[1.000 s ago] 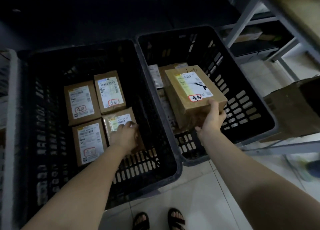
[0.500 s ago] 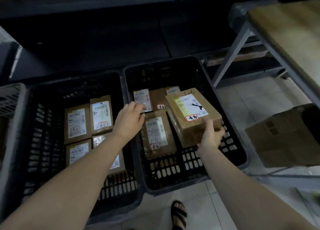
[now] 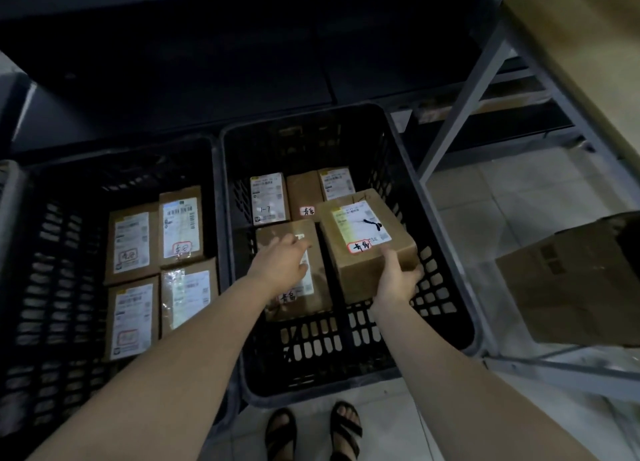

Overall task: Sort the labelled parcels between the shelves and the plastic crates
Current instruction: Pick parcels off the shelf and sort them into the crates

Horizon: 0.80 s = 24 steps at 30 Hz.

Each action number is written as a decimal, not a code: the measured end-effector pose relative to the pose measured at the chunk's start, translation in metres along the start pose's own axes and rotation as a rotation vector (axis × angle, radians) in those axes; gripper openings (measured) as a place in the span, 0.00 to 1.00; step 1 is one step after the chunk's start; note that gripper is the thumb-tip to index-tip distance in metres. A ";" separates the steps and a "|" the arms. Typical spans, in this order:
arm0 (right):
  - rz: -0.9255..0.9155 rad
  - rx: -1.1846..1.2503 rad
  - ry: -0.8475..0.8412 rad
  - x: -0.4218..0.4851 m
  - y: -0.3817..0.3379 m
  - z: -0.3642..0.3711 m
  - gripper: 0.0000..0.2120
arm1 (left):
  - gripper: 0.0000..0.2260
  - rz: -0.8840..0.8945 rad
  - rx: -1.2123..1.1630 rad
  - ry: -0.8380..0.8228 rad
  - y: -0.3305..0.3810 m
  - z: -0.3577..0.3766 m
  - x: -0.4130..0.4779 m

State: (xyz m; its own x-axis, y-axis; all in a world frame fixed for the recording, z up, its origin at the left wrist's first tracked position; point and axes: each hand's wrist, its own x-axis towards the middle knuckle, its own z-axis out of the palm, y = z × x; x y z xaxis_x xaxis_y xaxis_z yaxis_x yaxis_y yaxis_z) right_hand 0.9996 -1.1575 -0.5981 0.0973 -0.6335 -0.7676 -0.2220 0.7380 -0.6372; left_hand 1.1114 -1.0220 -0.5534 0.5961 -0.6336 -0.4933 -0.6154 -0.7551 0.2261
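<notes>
— Where is the box (image 3: 367, 249)?
— Over the right crate (image 3: 346, 388), my right hand (image 3: 394, 280) curled round its near corner. Left hand (image 3: 282, 263), fingers straight, touches the flat parcel (image 3: 320, 287): I should clear space, then lower level.

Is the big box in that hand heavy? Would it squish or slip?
Probably fairly light: the right hand alone grips the tall box by its near corner, inside the right crate. Likely stiff: its cardboard edges look straight, undented. It might tip, held only at that corner.
</notes>
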 end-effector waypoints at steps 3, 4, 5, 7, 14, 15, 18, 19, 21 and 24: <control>0.120 -0.076 -0.048 0.033 0.017 0.009 0.45 | 0.27 0.045 -0.039 -0.077 0.001 0.011 0.009; 0.164 -0.120 -0.073 0.042 0.021 0.008 0.40 | 0.29 0.060 -0.050 -0.103 0.003 0.015 0.012; 0.197 -0.160 -0.110 0.049 0.023 0.006 0.34 | 0.30 0.073 -0.051 -0.122 0.005 0.019 0.015; 0.179 -0.270 -0.106 0.059 0.025 0.002 0.26 | 0.31 0.094 -0.040 -0.142 0.009 0.027 0.020; -0.135 -0.752 -0.003 0.065 0.024 0.011 0.15 | 0.29 0.091 -0.002 -0.242 0.005 0.048 0.040; -0.171 -0.759 -0.003 0.065 0.025 0.010 0.16 | 0.29 0.087 -0.015 -0.244 0.003 0.050 0.042; -0.174 -0.812 -0.034 0.061 0.028 0.007 0.23 | 0.29 0.079 -0.049 -0.252 0.001 0.054 0.042; -0.159 -0.874 -0.024 0.059 0.027 0.005 0.27 | 0.29 0.086 -0.054 -0.251 0.001 0.055 0.041; -0.112 -1.050 0.033 0.058 0.023 0.001 0.36 | 0.28 0.101 -0.056 -0.244 0.001 0.057 0.042; -0.161 -1.290 0.036 0.061 0.019 0.001 0.45 | 0.27 0.106 -0.062 -0.210 -0.003 0.061 0.045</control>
State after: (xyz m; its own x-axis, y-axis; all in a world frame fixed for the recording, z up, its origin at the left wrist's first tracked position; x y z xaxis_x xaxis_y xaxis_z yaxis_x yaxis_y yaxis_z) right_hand 1.0023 -1.1815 -0.6570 0.1881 -0.7143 -0.6741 -0.9797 -0.0876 -0.1805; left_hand 1.1091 -1.0379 -0.6280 0.4050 -0.6658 -0.6266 -0.6321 -0.6991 0.3342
